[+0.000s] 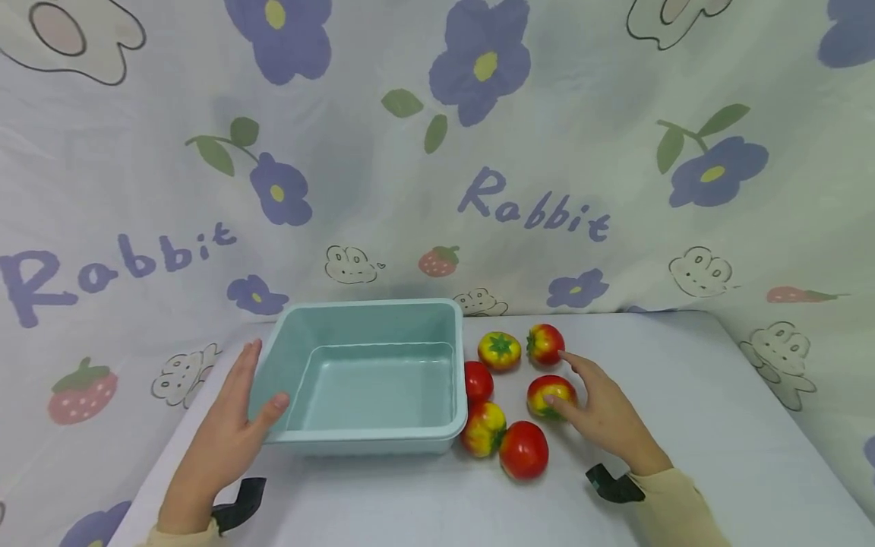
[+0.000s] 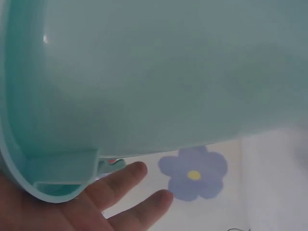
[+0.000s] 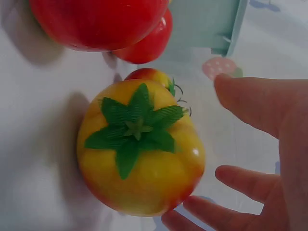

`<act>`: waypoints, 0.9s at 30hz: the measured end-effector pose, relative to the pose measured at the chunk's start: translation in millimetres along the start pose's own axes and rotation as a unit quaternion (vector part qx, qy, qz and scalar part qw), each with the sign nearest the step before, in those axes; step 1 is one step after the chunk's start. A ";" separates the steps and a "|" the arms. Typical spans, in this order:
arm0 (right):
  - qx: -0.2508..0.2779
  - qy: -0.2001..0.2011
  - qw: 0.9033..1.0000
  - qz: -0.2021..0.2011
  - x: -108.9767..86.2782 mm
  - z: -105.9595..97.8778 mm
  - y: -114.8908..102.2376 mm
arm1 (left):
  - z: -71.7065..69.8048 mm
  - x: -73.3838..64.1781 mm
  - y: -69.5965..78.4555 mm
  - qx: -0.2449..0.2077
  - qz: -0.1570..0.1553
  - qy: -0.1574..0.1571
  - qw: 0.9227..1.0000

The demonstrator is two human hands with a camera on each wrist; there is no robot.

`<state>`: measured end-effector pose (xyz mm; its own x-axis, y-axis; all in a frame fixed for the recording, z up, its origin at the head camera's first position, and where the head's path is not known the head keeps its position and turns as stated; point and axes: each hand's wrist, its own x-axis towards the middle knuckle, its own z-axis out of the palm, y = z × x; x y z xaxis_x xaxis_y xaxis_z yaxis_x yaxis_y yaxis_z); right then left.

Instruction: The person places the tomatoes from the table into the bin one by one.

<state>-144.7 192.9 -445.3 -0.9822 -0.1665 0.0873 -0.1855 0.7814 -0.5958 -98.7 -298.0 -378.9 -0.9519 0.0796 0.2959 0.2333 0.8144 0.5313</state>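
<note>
My left hand (image 1: pixel 229 433) is at the left side of a pale blue-green plastic bin (image 1: pixel 362 435), fingers straight along its outer wall and thumb overlapping the rim in the head view. In the left wrist view the fingers (image 2: pixel 139 208) stretch past the bin's rim and handle. My right hand (image 1: pixel 604 410) reaches over the table with fingers and thumb spread around a red-and-yellow toy tomato (image 1: pixel 547 389). The right wrist view shows this tomato (image 3: pixel 163 185) with its green leafy top; the lower fingertips are right at its edge and the thumb stands apart.
Right of the bin lie several more toy tomatoes: a yellow one (image 1: pixel 494 355), a red-and-yellow one (image 1: pixel 547 346), a red one (image 1: pixel 478 382), a yellow-red one (image 1: pixel 481 431) and a larger red one (image 1: pixel 524 451). A printed cloth (image 1: pixel 383 190) hangs behind the white table (image 1: pixel 383 501).
</note>
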 end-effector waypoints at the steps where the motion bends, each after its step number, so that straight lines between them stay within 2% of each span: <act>1: 0.000 -0.004 1.000 0.002 -0.3 0.8 0.2 | 0.8 -0.2 0.2 0.003 -0.002 0.002 1.000; 9: 0.008 -0.022 1.000 -0.012 -1.1 3.2 2.6 | 5.1 -3.1 3.5 0.023 -0.006 0.014 1.000; 21: 0.046 -0.044 0.997 -0.044 -0.6 4.4 6.2 | 6.3 -4.4 4.9 0.068 -0.022 0.005 0.997; 27: 0.041 -0.054 0.996 -0.059 1.0 1.6 7.5 | 6.4 -4.4 4.6 0.083 -0.030 0.011 0.996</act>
<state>-147.0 197.6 -450.9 -0.9440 -0.3211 0.0763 -0.2913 0.7022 -0.6497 -94.7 -290.9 -382.8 -0.9580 0.0158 0.2863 0.1378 0.9009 0.4115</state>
